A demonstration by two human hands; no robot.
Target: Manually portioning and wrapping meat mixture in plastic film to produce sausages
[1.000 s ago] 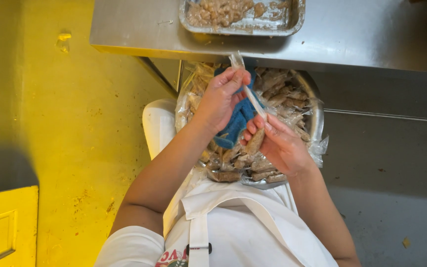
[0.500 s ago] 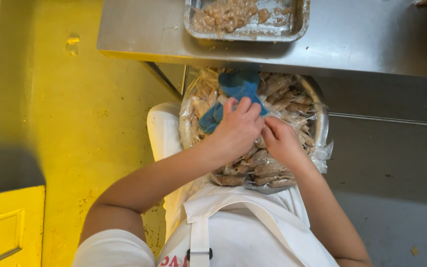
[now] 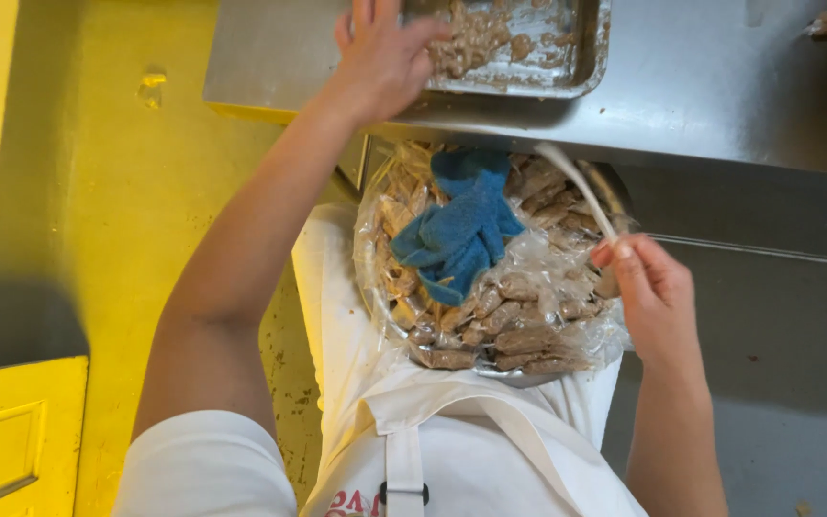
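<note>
Bowl of shrimp (image 3: 490,316), lined with clear plastic film, sits on the person's lap below the steel table (image 3: 720,86) edge. Change noted: the left hand (image 3: 380,53), at the bowl half a second ago, has moved up to 12 o'clock and now rests on the metal tray (image 3: 581,67) of pale peeled pieces, fingers loosely curled over its near-left corner; whether it holds anything cannot be told. In my judgement a peeled piece is being deposited. The right hand (image 3: 653,297), at 3 o'clock of the bowl, pinches a thin pale tool (image 3: 576,187). The blue cloth (image 3: 461,230) lies across the heap. The shrimp appear brownish, unpeeled and plentiful.
</note>
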